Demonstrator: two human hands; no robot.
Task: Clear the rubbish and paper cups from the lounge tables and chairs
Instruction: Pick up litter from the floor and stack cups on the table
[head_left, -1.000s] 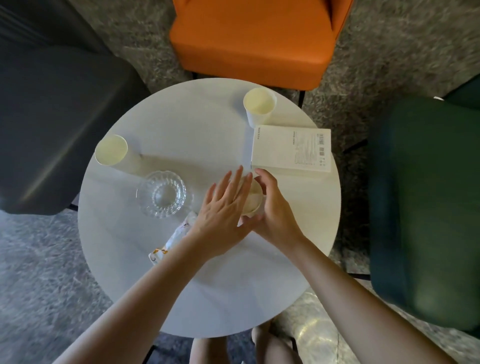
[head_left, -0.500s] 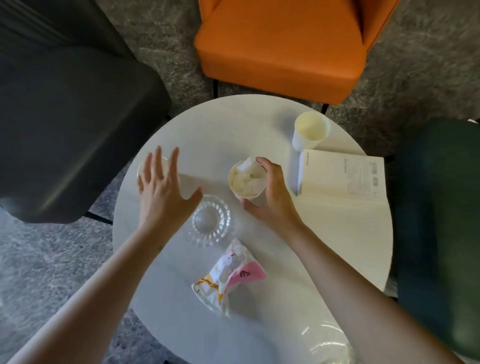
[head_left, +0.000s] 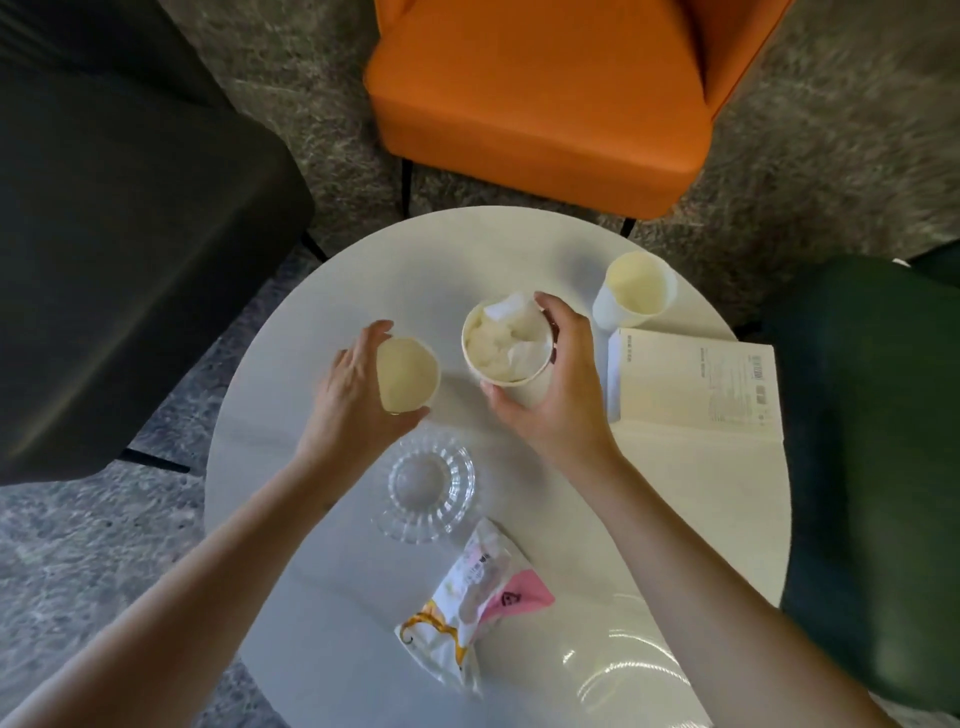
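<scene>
On the round white table (head_left: 322, 587) my left hand (head_left: 353, 410) grips an empty paper cup (head_left: 408, 379), tilted toward me. My right hand (head_left: 556, 395) holds a second paper cup (head_left: 506, 345) stuffed with crumpled white tissue, just right of the first. A third empty paper cup (head_left: 636, 288) stands at the table's far right. A white and pink snack wrapper (head_left: 470, 605) lies near the front edge.
A clear glass dish (head_left: 423, 486) sits between my forearms. A white booklet (head_left: 696, 382) lies at the right. An orange chair (head_left: 540, 98) stands beyond the table, a black chair (head_left: 119, 244) at the left, a dark green chair (head_left: 878, 467) at the right.
My left hand moved from over the tissue cup to the left cup, closed on it and brought it in beside the tissue cup. The right hand kept its cup.
</scene>
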